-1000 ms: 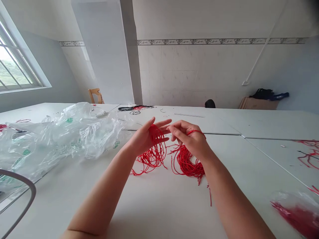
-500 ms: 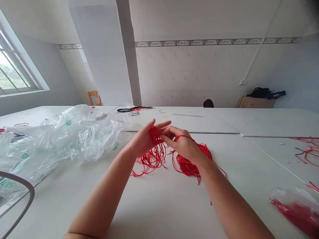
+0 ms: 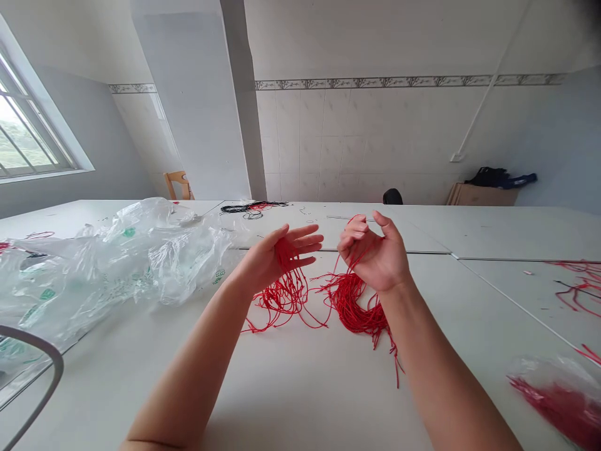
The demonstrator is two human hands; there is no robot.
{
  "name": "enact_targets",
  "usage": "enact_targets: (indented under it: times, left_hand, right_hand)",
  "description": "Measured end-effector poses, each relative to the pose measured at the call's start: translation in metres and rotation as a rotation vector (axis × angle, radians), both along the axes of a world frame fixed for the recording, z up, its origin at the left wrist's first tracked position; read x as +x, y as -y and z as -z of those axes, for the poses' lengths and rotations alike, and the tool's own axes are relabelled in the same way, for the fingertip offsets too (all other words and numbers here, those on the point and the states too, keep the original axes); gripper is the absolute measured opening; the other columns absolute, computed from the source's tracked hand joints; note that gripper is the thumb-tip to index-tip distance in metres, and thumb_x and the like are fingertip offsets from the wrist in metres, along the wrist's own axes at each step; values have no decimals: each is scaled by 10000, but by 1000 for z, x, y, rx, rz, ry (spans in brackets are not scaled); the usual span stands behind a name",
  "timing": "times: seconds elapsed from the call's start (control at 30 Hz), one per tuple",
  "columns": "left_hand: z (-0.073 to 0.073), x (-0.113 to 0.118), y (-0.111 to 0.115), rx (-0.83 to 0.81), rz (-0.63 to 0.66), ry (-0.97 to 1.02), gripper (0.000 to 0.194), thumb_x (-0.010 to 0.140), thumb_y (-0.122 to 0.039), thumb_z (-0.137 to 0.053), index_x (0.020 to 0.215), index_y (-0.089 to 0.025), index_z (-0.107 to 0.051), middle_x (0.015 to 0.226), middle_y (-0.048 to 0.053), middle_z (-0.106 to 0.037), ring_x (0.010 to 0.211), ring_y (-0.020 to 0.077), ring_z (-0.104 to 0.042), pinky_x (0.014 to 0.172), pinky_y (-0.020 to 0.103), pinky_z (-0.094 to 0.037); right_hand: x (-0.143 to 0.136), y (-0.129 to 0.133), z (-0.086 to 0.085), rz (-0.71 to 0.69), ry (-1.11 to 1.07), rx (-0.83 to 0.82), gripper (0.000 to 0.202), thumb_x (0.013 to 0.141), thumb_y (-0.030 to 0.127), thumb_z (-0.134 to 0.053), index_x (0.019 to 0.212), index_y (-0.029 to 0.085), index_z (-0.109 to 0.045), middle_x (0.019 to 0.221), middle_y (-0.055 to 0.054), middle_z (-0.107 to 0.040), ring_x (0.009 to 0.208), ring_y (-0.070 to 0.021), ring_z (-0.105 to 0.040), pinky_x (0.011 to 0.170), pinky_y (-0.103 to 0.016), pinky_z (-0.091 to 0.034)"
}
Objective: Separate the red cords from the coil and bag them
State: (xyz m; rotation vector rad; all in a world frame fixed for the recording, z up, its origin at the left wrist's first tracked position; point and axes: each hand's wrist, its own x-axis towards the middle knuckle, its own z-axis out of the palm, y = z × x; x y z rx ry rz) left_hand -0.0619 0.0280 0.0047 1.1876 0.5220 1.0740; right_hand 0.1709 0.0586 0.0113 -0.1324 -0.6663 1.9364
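Observation:
My left hand (image 3: 277, 257) is raised over the table with its fingers stretched apart. A bunch of thin red cords (image 3: 286, 294) hangs from the crook of its thumb, loose loops and ends trailing to the tabletop. To the right, my right hand (image 3: 373, 247) is turned palm toward me, fingers curled and thumb raised. A few red cord strands run across its palm and over the curled fingers. Beneath it lies a thicker bundle of red cords (image 3: 354, 310), partly behind the wrist. Knots show along some ends.
Crumpled clear plastic bags (image 3: 141, 257) cover the table's left side. Black cords (image 3: 251, 208) lie at the back. A clear bag of red material (image 3: 558, 401) sits at front right, loose red cords (image 3: 580, 282) beyond it. A grey curved tube (image 3: 56, 363) is at left.
My right hand has moved away from my left, up and right, turning its palm toward me with red strands across it. My left hand's fingers have spread; its cords still hang there.

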Motion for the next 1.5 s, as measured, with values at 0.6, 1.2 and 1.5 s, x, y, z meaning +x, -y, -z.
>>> enact_targets:
  times: [0.6, 1.2, 1.5]
  left_hand:
    - [-13, 9, 8, -111, -119, 122, 357, 1037, -385, -593, 1027, -110, -820, 734, 46, -678, 437, 46, -350, 364, 164, -310]
    - [7, 9, 0, -23, -53, -32, 460, 1044, -504, -545, 1321, -217, -775, 1377, 117, -725, 1327, 312, -599, 1044, 399, -477]
    - [10, 3, -6, -28, -2, -50, 492, 1057, -491, -515, 1338, -169, -758, 1346, 165, -731, 1243, 308, -648, 1047, 427, -471]
  right_hand:
    - [14, 26, -17, 379, 471, 392, 474, 927, 729, -525, 878, 297, -714, 635, 29, -388, 497, -111, -238, 530, -322, -337]
    - [-24, 17, 19, 169, 1124, 668, 259, 910, 547, -715, 960, 293, -717, 961, -7, -642, 822, -177, -526, 729, -334, -394]
    - [-25, 16, 21, 95, 1020, 616, 253, 905, 529, -724, 937, 279, -709, 738, 40, -477, 669, -137, -376, 648, -310, -300]
